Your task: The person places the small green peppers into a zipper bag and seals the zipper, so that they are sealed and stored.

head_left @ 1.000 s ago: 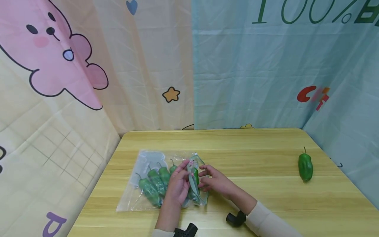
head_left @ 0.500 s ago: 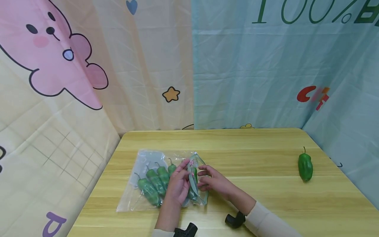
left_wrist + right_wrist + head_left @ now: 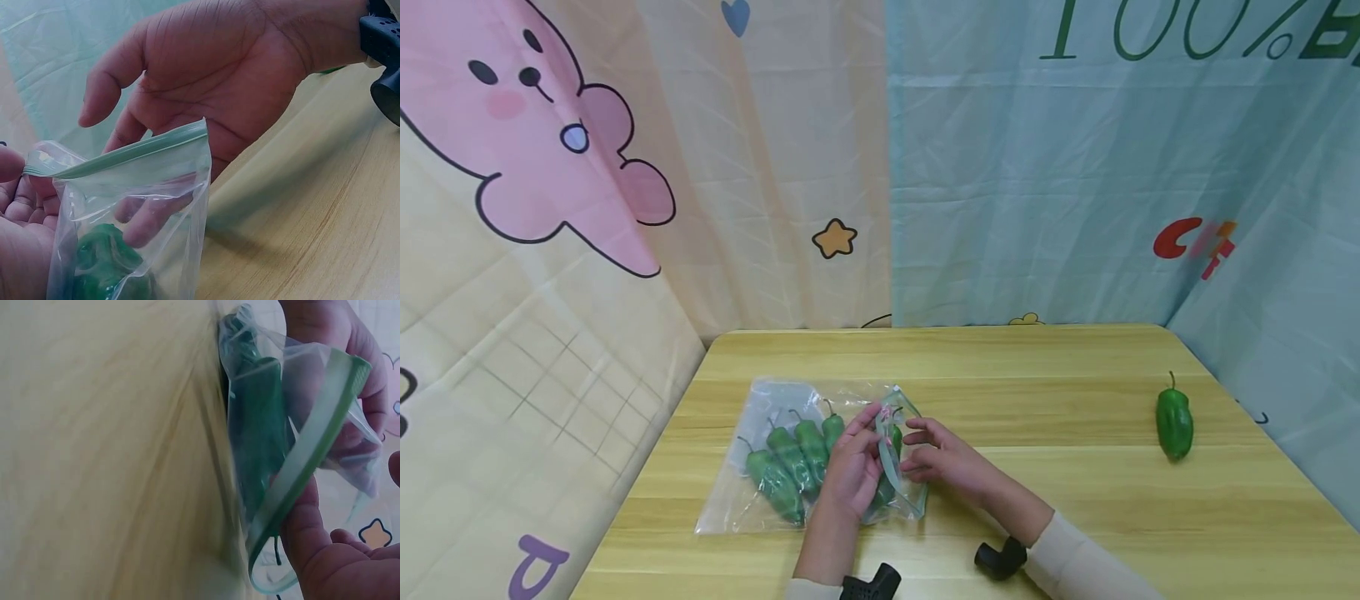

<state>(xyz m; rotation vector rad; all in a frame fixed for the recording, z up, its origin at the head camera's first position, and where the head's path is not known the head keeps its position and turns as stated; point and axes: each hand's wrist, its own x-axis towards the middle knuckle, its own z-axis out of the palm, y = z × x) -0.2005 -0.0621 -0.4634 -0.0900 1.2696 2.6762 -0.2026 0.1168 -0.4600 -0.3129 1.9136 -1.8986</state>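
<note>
A clear zip-top bag (image 3: 730,512) with a green zip strip lies on the table, its mouth raised towards the right. Several green peppers (image 3: 775,487) sit inside, seen through the plastic. One pepper (image 3: 262,419) lies close to the mouth in the right wrist view. My left hand (image 3: 850,471) holds the lip of the bag, its thumb and fingers at the zip strip in the left wrist view. My right hand (image 3: 951,462) is at the mouth with loosely bent fingers; some fingertips (image 3: 147,228) show through the plastic beside a pepper (image 3: 106,262).
One more green pepper (image 3: 1174,423) lies alone at the right side of the wooden table (image 3: 1037,383). A printed curtain (image 3: 1037,183) hangs behind the table and along both sides. Black wrist cameras (image 3: 1000,558) sit on both wrists.
The peppers in the bag have slid slightly left, deeper in, including the one near the mouth. Both hands stay almost in place, and the lone pepper has not moved.
</note>
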